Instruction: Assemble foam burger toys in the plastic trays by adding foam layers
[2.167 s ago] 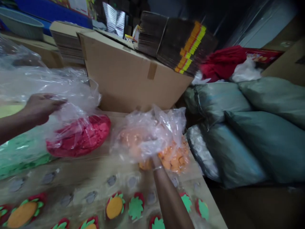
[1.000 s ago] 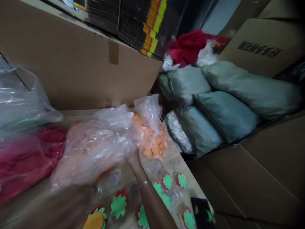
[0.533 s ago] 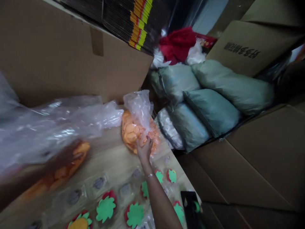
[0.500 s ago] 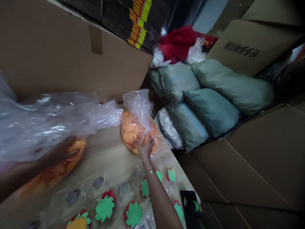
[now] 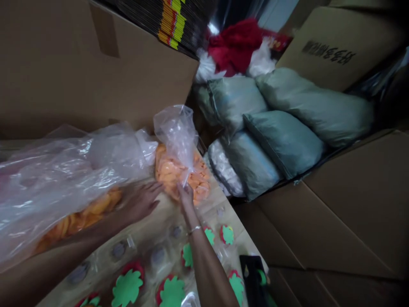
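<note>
A clear plastic bag of orange pieces (image 5: 169, 168) sits at the table's far corner, its loose top standing up. My right hand (image 5: 186, 195) pinches the bag's gathered plastic at the near side. Just left of it, my left hand (image 5: 143, 201) reaches toward the bag with fingers stretched out and holding nothing; whether the fingertips touch it I cannot tell. More orange pieces (image 5: 84, 215) lie left of that forearm, partly under a large clear plastic sheet or bag (image 5: 73, 164). Nearer me are green leaf-shaped pieces on red ones (image 5: 128, 286).
Small clear plastic trays (image 5: 159, 257) stand among the green pieces. At the table's right edge lies a black tape dispenser (image 5: 252, 277). A large cardboard box (image 5: 57, 72) borders the back. Grey-green packed bags (image 5: 284, 143) fill a carton on the right.
My left hand has moved right, from the left orange pieces to beside the bag. My right hand stays at the bag, its fingers now closed on the plastic. The view has shifted slightly.
</note>
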Action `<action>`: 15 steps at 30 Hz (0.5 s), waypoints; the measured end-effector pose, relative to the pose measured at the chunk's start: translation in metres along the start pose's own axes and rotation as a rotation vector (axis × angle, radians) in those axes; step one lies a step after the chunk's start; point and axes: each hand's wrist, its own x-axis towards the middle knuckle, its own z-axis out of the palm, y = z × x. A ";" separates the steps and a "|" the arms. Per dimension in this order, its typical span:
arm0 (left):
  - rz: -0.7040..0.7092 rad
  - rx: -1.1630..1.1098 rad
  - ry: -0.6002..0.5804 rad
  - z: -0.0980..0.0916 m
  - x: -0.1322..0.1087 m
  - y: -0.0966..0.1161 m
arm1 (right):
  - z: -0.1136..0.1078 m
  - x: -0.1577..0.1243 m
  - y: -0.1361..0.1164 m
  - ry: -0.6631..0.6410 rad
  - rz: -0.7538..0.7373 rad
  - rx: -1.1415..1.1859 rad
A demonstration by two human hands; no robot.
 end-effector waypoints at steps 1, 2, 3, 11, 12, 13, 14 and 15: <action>0.030 -0.006 -0.028 0.018 0.012 0.002 | -0.003 -0.001 -0.001 0.005 -0.007 0.012; 0.054 -0.011 -0.052 0.036 0.024 0.005 | -0.007 -0.001 -0.002 0.007 -0.012 0.018; 0.068 -0.012 -0.067 0.051 0.035 0.006 | -0.009 -0.001 -0.004 0.010 -0.018 0.019; 0.160 -0.044 -0.192 0.078 0.053 -0.014 | -0.007 0.005 -0.014 0.060 -0.048 -0.050; 0.157 -0.052 -0.193 0.075 0.052 -0.016 | -0.004 0.007 -0.015 0.067 -0.021 -0.043; 0.151 -0.061 -0.193 0.073 0.051 -0.017 | -0.001 0.008 -0.015 0.076 0.012 -0.032; 0.146 -0.071 -0.192 0.071 0.050 -0.018 | 0.001 0.009 -0.015 0.082 0.050 -0.017; 0.142 -0.082 -0.189 0.070 0.049 -0.018 | 0.003 0.010 -0.015 0.090 0.091 0.004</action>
